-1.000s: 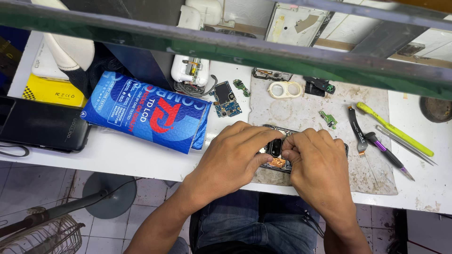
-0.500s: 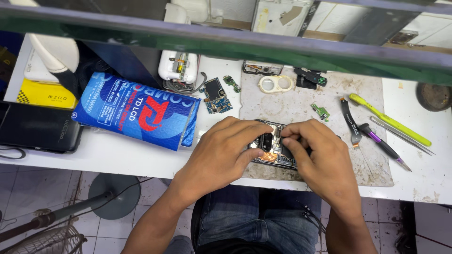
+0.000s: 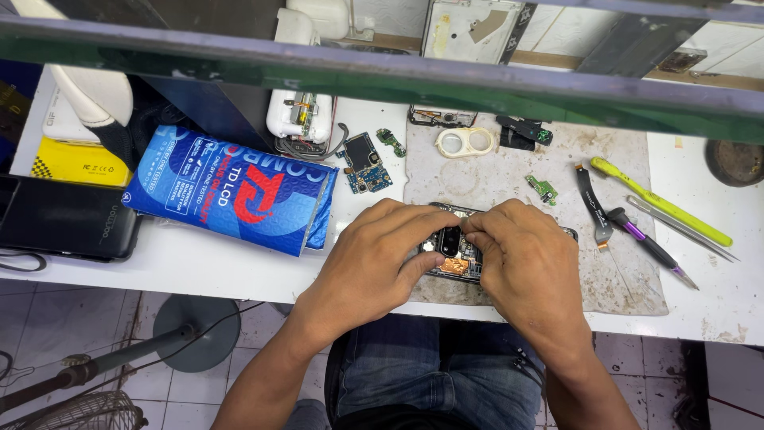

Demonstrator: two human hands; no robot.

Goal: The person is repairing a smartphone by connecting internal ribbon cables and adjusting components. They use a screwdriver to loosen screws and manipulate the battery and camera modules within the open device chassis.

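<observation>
An opened phone [image 3: 455, 253] with its back off lies on a stained grey work mat [image 3: 629, 271] at the table's near edge; a black camera block and a copper part show between my hands. My left hand [image 3: 380, 256] holds its left side, thumb under the edge and fingers curled on top. My right hand [image 3: 527, 263] covers the right side, its fingertips pinched over the camera block. Most of the phone is hidden under both hands.
A blue padded parts bag [image 3: 239, 187] lies left, with a black phone [image 3: 64, 219] and a yellow box [image 3: 76, 163] beyond. Circuit boards [image 3: 364, 163], a white camera frame [image 3: 464, 142], a yellow-green pry tool [image 3: 660, 201], a purple tool [image 3: 649, 247] and tweezers [image 3: 680, 228] lie around. A green bar [image 3: 382, 76] crosses the top.
Both hands have stayed on the phone, the fingertips shifting slightly over the camera area. The view has drifted a little; nothing on the table has moved.
</observation>
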